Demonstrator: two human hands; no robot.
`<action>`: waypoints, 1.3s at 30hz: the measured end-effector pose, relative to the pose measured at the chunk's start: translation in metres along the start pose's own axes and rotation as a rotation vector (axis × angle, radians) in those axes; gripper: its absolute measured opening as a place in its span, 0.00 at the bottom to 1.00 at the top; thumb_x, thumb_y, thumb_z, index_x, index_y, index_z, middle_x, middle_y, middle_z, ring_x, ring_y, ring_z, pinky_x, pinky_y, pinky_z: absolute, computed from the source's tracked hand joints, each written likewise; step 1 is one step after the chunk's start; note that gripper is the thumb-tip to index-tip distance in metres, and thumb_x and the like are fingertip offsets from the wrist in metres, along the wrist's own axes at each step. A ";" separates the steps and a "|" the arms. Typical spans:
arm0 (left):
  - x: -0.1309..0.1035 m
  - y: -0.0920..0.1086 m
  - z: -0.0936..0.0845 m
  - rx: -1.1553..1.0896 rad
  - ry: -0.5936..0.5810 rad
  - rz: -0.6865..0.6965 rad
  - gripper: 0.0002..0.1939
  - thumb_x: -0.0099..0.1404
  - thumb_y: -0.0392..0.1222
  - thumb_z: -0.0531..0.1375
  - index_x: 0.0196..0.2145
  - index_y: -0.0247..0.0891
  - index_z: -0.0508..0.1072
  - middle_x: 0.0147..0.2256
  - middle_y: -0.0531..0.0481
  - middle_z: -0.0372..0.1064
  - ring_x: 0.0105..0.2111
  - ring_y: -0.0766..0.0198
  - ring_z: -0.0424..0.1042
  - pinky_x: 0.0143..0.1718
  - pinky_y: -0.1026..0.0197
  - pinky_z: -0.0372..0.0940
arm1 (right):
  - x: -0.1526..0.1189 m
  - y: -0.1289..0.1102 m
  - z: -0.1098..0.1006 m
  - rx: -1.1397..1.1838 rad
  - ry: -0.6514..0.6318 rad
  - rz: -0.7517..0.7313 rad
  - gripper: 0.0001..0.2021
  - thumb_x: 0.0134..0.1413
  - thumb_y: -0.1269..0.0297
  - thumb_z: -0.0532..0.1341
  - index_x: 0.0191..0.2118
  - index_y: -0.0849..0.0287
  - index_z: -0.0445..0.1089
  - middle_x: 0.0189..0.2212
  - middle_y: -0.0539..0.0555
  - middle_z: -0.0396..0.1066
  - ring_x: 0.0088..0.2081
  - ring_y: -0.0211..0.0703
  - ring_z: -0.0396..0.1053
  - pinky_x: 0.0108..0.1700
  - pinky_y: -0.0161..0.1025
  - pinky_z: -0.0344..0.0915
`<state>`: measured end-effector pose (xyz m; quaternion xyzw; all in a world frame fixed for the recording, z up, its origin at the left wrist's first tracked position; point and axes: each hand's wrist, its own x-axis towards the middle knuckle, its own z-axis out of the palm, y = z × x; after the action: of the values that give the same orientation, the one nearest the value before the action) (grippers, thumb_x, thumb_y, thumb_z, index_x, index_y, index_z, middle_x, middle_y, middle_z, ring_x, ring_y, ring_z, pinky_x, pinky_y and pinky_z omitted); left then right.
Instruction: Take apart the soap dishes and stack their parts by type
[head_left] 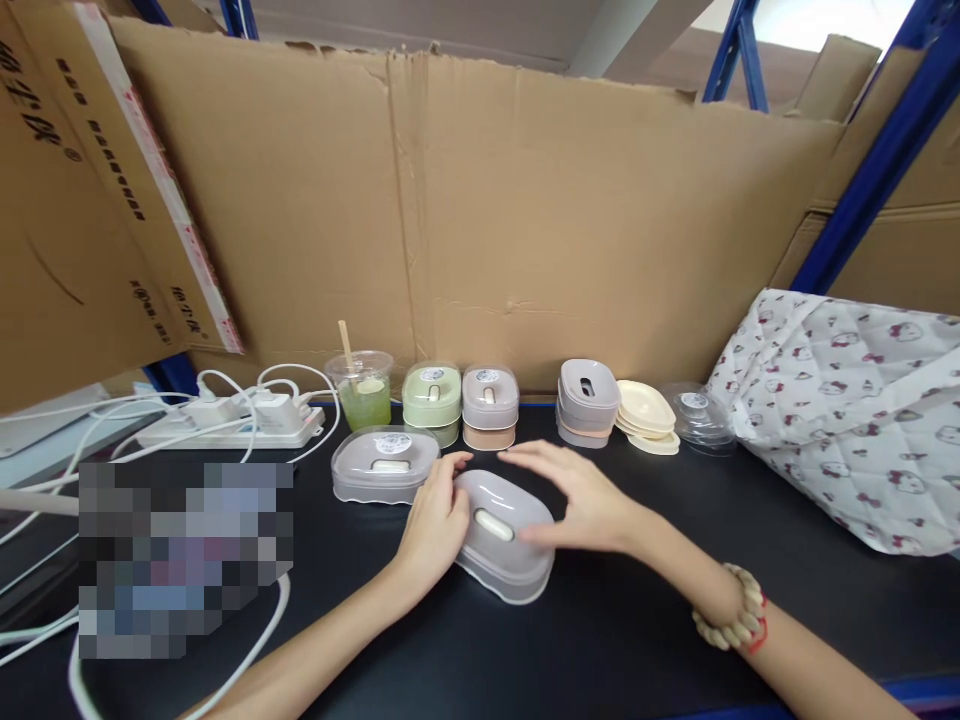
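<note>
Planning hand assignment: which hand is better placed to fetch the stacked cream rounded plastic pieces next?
Probably the right hand: it is nearer the cream pieces and on their side. The left hand, against the nearest grey oblong plastic box, would have to reach across.

Sets muted greys, green and cream against black and brown.
Shows grey on the nearest oblong box [501, 556], with a whitish tab [494, 525], and again on the long box [386, 484] behind it; gives pale green to one small stack [433, 408], grey over tan to the next [490, 412], grey with a pinkish band to a third [587, 408]. Has cream on the stacked lids [645, 410], bright green in the drink [367, 406], white on the power strip [232, 427], black on the tabletop [637, 625], brown on the cardboard [525, 200], blue on the frame [862, 200]. Scatters small dark-red figures over the white bag [855, 400].
</note>
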<state>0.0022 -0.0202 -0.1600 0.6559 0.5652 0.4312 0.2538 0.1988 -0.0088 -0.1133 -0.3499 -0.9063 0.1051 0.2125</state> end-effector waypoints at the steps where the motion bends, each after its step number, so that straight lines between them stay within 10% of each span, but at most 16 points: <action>1: 0.001 -0.004 0.000 -0.035 0.024 0.032 0.23 0.54 0.32 0.45 0.48 0.34 0.63 0.47 0.45 0.60 0.50 0.61 0.60 0.56 0.53 0.54 | -0.002 -0.008 0.004 0.004 -0.100 0.022 0.43 0.36 0.47 0.66 0.60 0.52 0.54 0.58 0.60 0.55 0.57 0.56 0.56 0.54 0.53 0.55; 5: -0.003 -0.007 0.002 -0.145 0.002 0.129 0.22 0.58 0.39 0.48 0.52 0.36 0.60 0.52 0.45 0.56 0.54 0.59 0.56 0.57 0.53 0.53 | -0.004 -0.017 0.012 -0.018 -0.262 0.114 0.47 0.33 0.51 0.69 0.62 0.50 0.49 0.63 0.62 0.43 0.60 0.61 0.48 0.55 0.58 0.52; 11: -0.005 0.004 0.003 -0.107 -0.236 0.195 0.46 0.42 0.48 0.69 0.56 0.40 0.55 0.55 0.44 0.50 0.55 0.54 0.54 0.57 0.52 0.54 | 0.000 0.014 -0.009 0.168 -0.302 0.100 0.34 0.35 0.57 0.69 0.54 0.49 0.63 0.57 0.56 0.54 0.57 0.53 0.55 0.56 0.50 0.54; 15: -0.001 0.002 0.001 -0.144 -0.202 0.173 0.36 0.48 0.44 0.65 0.53 0.39 0.58 0.53 0.45 0.53 0.54 0.56 0.56 0.58 0.52 0.52 | 0.000 0.029 -0.014 0.401 -0.263 0.052 0.30 0.41 0.57 0.66 0.53 0.57 0.64 0.52 0.57 0.60 0.53 0.47 0.60 0.54 0.44 0.57; 30: -0.002 0.018 -0.006 -0.811 -0.140 -0.178 0.50 0.44 0.54 0.68 0.59 0.40 0.49 0.54 0.42 0.54 0.53 0.55 0.58 0.53 0.58 0.60 | -0.003 0.004 0.003 0.681 -0.052 0.075 0.30 0.48 0.44 0.57 0.53 0.58 0.58 0.51 0.58 0.58 0.51 0.47 0.60 0.54 0.47 0.57; 39: -0.007 0.021 -0.008 -0.977 -0.415 -0.145 0.45 0.49 0.59 0.65 0.58 0.40 0.51 0.52 0.42 0.58 0.52 0.51 0.60 0.52 0.50 0.60 | -0.005 -0.021 0.015 0.828 -0.035 0.207 0.34 0.46 0.44 0.58 0.55 0.59 0.54 0.54 0.60 0.54 0.54 0.48 0.56 0.56 0.46 0.55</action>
<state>0.0068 -0.0335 -0.1409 0.4923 0.2805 0.4866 0.6649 0.1833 -0.0282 -0.1214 -0.3223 -0.7512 0.4867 0.3082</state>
